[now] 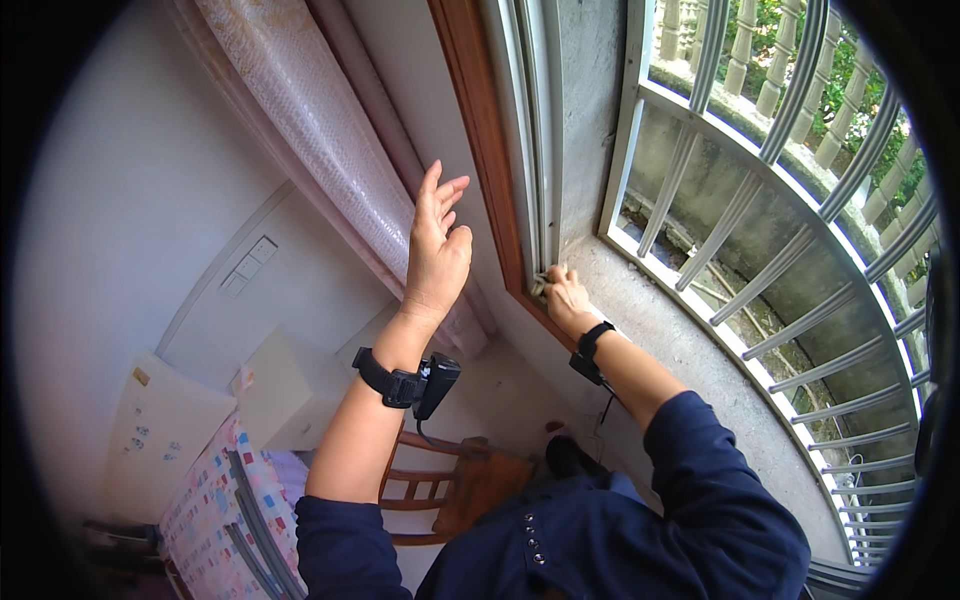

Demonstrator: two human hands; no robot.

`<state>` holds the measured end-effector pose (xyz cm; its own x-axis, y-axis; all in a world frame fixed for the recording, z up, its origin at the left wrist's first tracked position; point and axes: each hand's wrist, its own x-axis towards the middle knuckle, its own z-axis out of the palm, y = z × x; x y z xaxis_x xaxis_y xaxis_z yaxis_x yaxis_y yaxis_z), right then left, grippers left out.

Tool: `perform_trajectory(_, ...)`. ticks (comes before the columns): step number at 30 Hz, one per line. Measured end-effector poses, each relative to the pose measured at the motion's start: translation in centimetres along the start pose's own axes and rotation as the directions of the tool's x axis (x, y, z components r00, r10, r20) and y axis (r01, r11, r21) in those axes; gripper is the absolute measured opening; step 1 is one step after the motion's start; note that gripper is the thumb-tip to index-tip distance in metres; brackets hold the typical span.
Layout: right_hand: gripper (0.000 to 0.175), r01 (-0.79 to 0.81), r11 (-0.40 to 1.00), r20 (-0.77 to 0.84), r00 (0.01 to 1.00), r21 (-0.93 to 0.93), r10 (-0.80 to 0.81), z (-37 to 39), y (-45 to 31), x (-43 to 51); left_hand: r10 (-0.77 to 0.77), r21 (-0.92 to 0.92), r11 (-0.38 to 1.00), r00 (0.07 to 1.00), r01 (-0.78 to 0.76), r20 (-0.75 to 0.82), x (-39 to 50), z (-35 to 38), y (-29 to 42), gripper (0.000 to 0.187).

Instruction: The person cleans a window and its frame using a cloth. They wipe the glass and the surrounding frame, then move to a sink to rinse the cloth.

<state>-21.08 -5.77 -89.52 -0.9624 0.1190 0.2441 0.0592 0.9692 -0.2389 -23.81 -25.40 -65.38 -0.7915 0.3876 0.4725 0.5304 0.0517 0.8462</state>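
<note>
My left hand (440, 251) is raised in the air beside the pink curtain (330, 135), fingers apart and holding nothing. Down at the lower corner of the window frame's metal track (541, 187), my right hand (568, 294) presses a crumpled pale cloth or similar thing (539, 283) into the corner. The fingers partly hide that thing, so its kind is not certain. Brown wooden trim (480, 142) runs along the inner side of the track. Each wrist wears a black strap with a small black device.
A concrete sill (637, 300) lies outside the track, bordered by a metal window grille (757, 360). Below me stands a wooden chair (480, 480). A bed with a patterned cover (206, 517) and a white cabinet (289, 390) are at the lower left.
</note>
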Motion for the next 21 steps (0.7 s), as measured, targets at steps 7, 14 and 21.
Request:
perform_trajectory(7,0.027,-0.043,0.968,0.611,0.768,-0.249,0.191,-6.7,2.3,0.7,-0.093,0.097,0.990,0.994,0.099,-0.065,-4.5,-3.9,-0.5,0.074)
perform_trajectory(14,0.024,0.091,0.976,-0.250,0.967,0.196,-0.040,-3.3,1.2,-0.1,-0.147,0.052,0.987,0.988,0.150,-0.055,-6.5,-2.9,-2.6,0.073)
perform_trajectory(21,0.034,0.088,0.996,0.062,0.994,0.030,-0.090,1.2,1.9,-0.4,-0.220,0.056,0.974,0.975,0.221,-0.024,-8.1,-2.2,-4.3,0.072)
